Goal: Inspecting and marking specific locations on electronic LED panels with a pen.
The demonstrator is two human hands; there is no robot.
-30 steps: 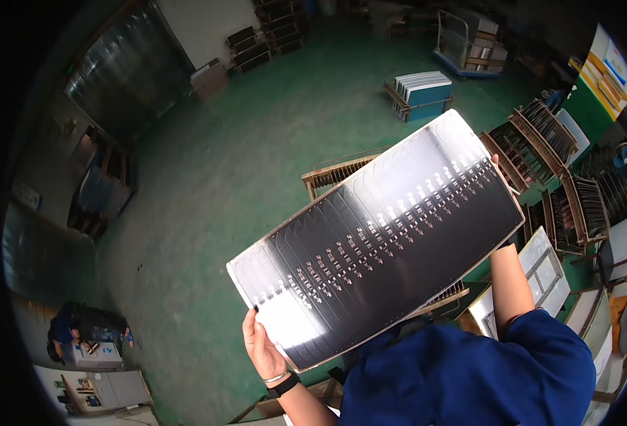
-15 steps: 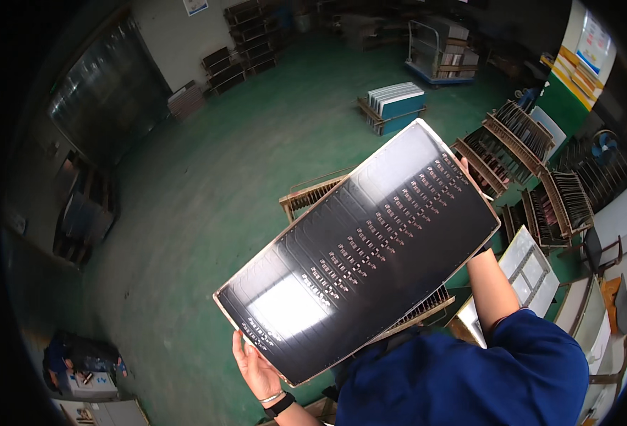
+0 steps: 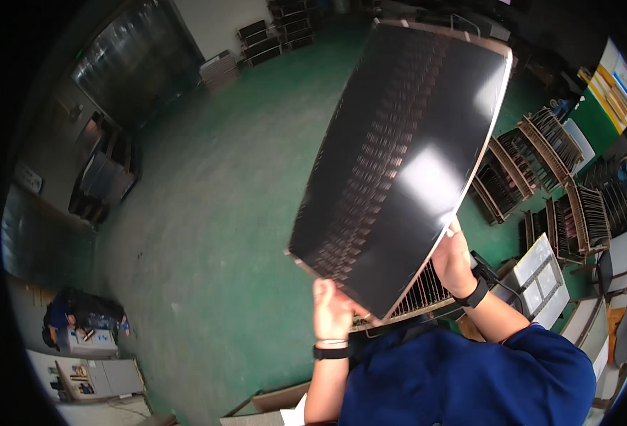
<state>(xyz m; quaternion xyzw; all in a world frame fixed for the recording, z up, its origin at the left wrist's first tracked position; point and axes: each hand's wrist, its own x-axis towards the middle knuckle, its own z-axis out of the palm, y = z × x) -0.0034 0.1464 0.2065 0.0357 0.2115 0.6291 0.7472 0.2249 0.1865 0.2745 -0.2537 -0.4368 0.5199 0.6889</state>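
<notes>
Large dark glossy panel (image 3: 405, 156) raised over green floor (image 3: 207, 213), tilted (slotted racks (image 3: 540, 163) far right). Left hand (image 3: 331, 309) fingers pinching its near corner; right hand (image 3: 454, 259) fingers pinching its right edge.

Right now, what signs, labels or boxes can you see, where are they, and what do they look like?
Sign board: upper right, by the racks; a tilted rectangle, green, yellow, white and blue.
White printed sheets: lower right, beside the right hand; two pale rectangles with small dark marks.
Cardboard box: bottom centre, below the left hand; brown, flap open.
</notes>
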